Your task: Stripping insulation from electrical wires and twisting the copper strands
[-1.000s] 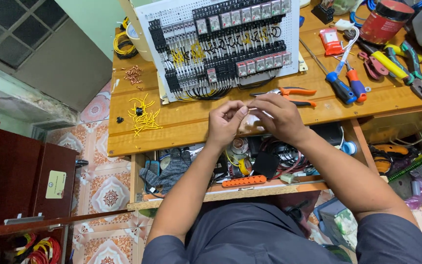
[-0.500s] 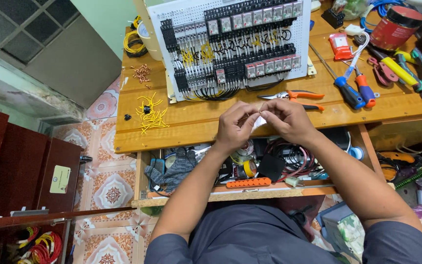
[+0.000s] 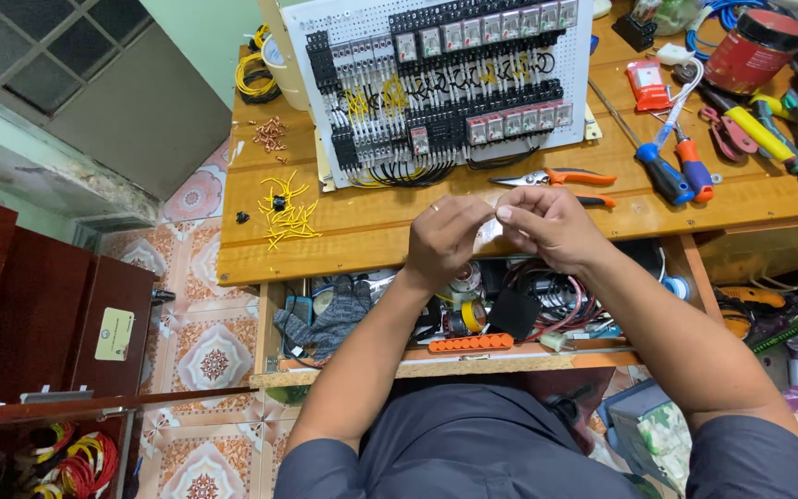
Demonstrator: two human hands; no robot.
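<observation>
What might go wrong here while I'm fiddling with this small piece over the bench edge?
The left hand and right hand pinch something small right above the workbench edge; if dropped, it would likely fall into the cluttered shelf below. The open pliers lie close behind the knuckles and could be nudged.

Lying on the counter [image 3: 371,236]: one wired relay board [image 3: 441,83], two blue-and-red screwdrivers [image 3: 676,166], one orange-handled pliers [image 3: 561,180], one red canister [image 3: 755,42].

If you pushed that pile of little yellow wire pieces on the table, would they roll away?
The yellow wire pieces would probably scatter, not roll: they look thin, short and bent, lying crisscrossed. They seem very light, so a nudge might slide them easily across the smooth wooden table.
</observation>
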